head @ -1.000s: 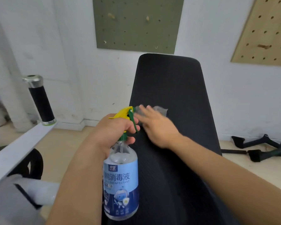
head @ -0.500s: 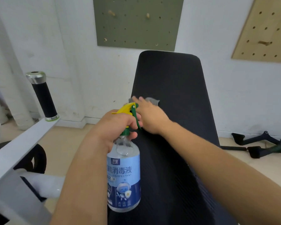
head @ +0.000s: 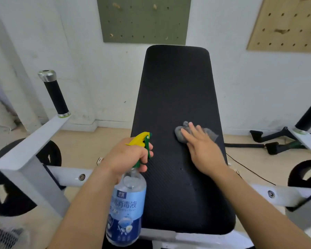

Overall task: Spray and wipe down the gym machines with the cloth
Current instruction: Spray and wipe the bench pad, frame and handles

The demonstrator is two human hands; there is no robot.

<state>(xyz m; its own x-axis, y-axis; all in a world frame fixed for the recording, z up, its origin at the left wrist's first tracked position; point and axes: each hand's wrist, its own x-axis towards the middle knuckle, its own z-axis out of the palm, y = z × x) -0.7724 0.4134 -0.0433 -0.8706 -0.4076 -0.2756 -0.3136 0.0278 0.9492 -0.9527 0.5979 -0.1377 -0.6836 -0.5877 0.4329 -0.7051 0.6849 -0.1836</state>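
Observation:
A long black padded bench runs away from me toward the white wall. My right hand presses a crumpled grey cloth flat against the pad's right side, fingers straight. My left hand grips the neck of a clear spray bottle with a blue label; its yellow and green trigger head points right, over the pad's left edge. The bottle hangs upright below my fist.
White machine arms flank the bench: the left one carries a black grip handle with a chrome cap, the right one a similar handle. Black weight plates sit on both sides. Black cable handles lie on the floor at right.
My right hand has slid the cloth from the pad's left edge across to its right side. The view has pulled back, showing more of the bench and frame. The bottle stays in my left hand.

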